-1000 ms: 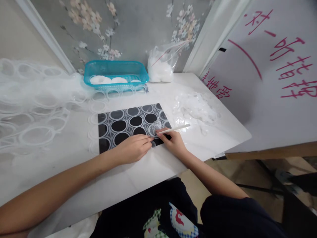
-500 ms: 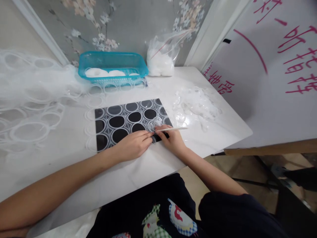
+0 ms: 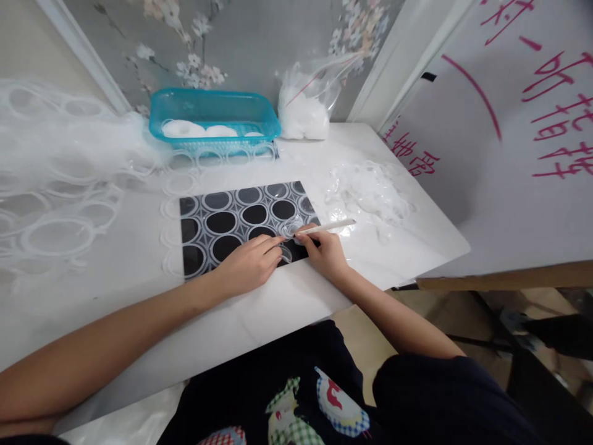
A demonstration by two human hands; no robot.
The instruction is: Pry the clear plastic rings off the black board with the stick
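A clear plastic sheet with white printed rings (image 3: 223, 222) overlies a black rectangular board (image 3: 194, 255) on the white table. My left hand (image 3: 252, 262) rests over the board's near edge, fingers stretched toward the right, their tips at a loose curled piece of clear film (image 3: 290, 227). In the fingers of my right hand (image 3: 327, 252) is a slim white pen-like stick (image 3: 334, 225), slanting up to the right. Its working end lies beside the left fingertips and is mostly hidden. A crescent-shaped loose ring edge (image 3: 286, 254) shows between the hands.
Behind the board stands a blue plastic basket (image 3: 269, 120) with white round pieces inside. A zip bag of white material (image 3: 306, 111) is beside it. Scrap film (image 3: 370, 191) lies at the right, ring-cut sheets (image 3: 60, 216) at the left. A whiteboard (image 3: 486, 204) borders the table.
The white stick now tilts more steeply up to the right. Both hands remain close together at the board, and the crescent edge between them has come into view. The whole view has shifted slightly.
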